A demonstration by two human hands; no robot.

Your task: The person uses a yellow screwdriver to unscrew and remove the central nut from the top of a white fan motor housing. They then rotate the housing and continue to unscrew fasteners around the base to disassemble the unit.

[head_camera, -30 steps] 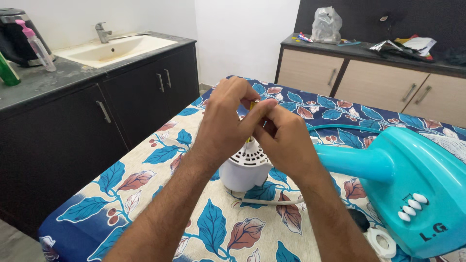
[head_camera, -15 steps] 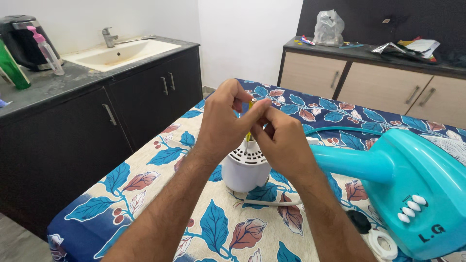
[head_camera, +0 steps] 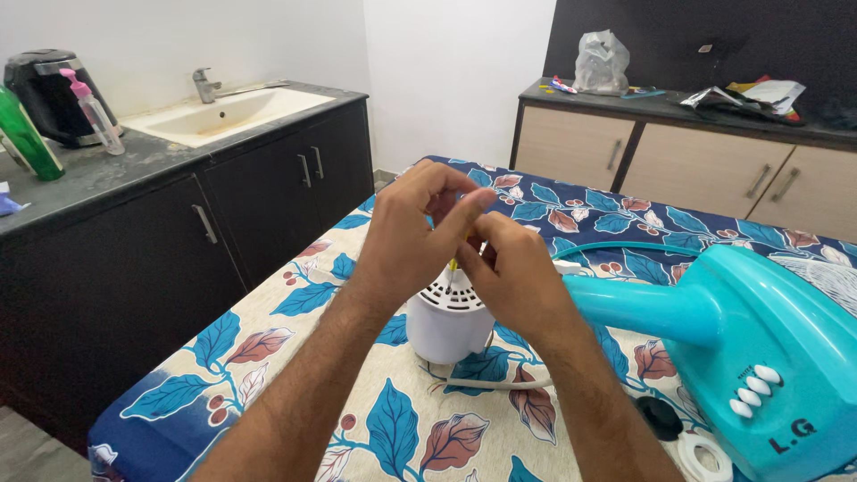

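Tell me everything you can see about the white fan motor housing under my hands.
The white motor housing looks like smooth plastic: a rounded, cup-like body with slotted vents around its top. It stands upright on the floral tablecloth, joined to the turquoise fan stand lying beside it. A pale cord curves past its base. The left hand and right hand meet just above it, hiding its top centre.

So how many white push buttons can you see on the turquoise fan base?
4, in a short slanting row on the fan base, right of the right hand: buttons at and. None looks hidden, though the base runs past the frame edge.
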